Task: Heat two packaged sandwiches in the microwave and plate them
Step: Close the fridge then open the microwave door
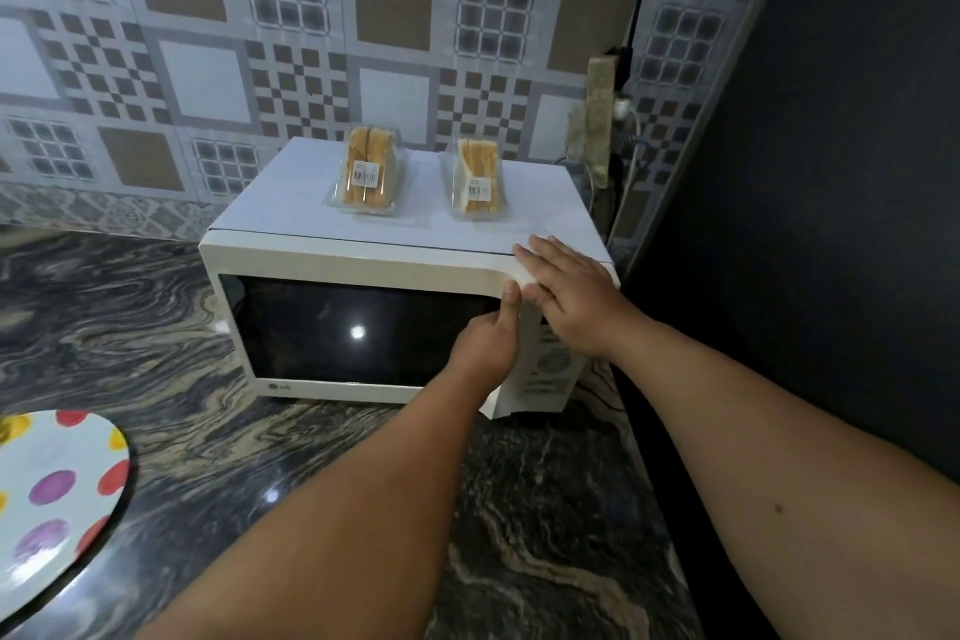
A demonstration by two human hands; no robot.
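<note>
Far left, on the counter: a white plate with bright dots, waiting, nothing seen on it. Next along: the white microwave, door closed, dark window. On top of it, two sandwich packs side by side, not touching: left pack, right pack. Both sealed, both near the back, none inside yet.

Then the left hand, at the right edge of the door, thumb up along the edge, other fingers curled and tucked out of sight at the door's side. Looks like a grip for pulling the door open. Then the right hand, flat and open, fingers straight, pressing on the top right corner, holding nothing.

Could go wrong: a hard tug on the door could slide the whole box on the smooth counter. A shake could tip the packs off the top. Behind, at the wall, a cord could get pulled.
</note>
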